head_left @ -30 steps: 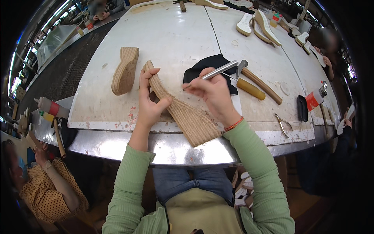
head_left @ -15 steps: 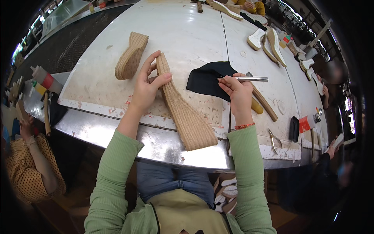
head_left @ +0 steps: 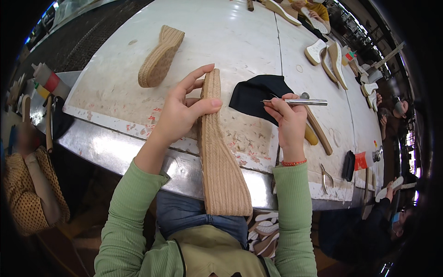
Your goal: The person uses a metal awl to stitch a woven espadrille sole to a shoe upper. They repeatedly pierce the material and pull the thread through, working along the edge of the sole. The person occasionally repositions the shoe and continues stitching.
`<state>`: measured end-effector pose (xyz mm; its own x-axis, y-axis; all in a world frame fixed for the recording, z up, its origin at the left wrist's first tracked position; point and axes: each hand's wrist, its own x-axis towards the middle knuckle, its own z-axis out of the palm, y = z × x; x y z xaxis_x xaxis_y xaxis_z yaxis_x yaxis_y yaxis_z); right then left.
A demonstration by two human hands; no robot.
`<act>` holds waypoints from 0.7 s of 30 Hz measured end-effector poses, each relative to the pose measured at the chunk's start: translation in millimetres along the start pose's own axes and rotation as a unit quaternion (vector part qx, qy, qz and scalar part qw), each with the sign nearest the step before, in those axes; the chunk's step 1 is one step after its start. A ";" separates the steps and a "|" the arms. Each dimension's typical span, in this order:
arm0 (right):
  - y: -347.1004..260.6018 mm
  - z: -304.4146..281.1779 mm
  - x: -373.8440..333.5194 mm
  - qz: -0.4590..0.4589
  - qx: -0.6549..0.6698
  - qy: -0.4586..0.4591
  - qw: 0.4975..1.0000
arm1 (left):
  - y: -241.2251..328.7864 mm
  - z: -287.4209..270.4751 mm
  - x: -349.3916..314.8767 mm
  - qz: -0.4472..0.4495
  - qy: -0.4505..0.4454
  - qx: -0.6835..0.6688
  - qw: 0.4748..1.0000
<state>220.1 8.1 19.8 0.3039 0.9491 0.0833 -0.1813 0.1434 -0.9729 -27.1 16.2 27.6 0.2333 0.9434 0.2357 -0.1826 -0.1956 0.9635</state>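
A long tan rope-wrapped wedge sole (head_left: pixel 220 157) lies on its side across the table's near edge, its heel end hanging over toward me. My left hand (head_left: pixel 182 111) grips its narrow toe end, thumb across the top. My right hand (head_left: pixel 288 117) holds a thin metal awl-like tool (head_left: pixel 300 102) level, its point toward the sole, over a piece of black fabric (head_left: pixel 258 94).
A second rope wedge sole (head_left: pixel 160 56) lies at the far left of the white worktable (head_left: pixel 230 32). A wooden-handled hammer (head_left: pixel 318 131), pliers (head_left: pixel 326 177) and several white soles (head_left: pixel 332 57) lie to the right. Glue bottles (head_left: pixel 46 81) stand at left. Other people sit around.
My right hand has moved a little left with the tool. My head has leaned closer, so the sole and hands look larger. My left hand keeps its grip.
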 end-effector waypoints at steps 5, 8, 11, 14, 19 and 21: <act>0.9 0.5 -1.4 -0.001 -0.003 -0.010 1.000 | -1.0 1.3 -1.4 -0.004 -0.004 -0.020 1.000; 2.4 0.0 -0.9 0.000 0.000 -0.012 1.000 | 0.6 0.6 -1.9 -0.005 -0.004 -0.014 1.000; 3.1 -0.8 -0.5 0.002 0.005 -0.015 1.000 | 0.9 0.2 -1.6 -0.004 -0.004 -0.015 1.000; 2.3 -0.4 -1.0 0.002 0.008 -0.013 1.000 | 1.2 -0.1 -1.5 -0.007 -0.002 -0.018 1.000; 1.9 -1.8 0.2 -0.005 0.008 -0.010 1.000 | -2.0 -3.1 1.5 -0.006 0.031 -0.023 0.999; 1.2 -1.9 0.0 -0.005 0.006 -0.008 1.000 | -2.7 -3.3 1.9 -0.003 0.047 -0.031 0.998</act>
<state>221.6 7.8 18.3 0.2907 0.9518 0.0974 -0.1889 0.1569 -0.9694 -29.3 19.4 25.0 0.1448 0.9660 0.2141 -0.2418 -0.1753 0.9544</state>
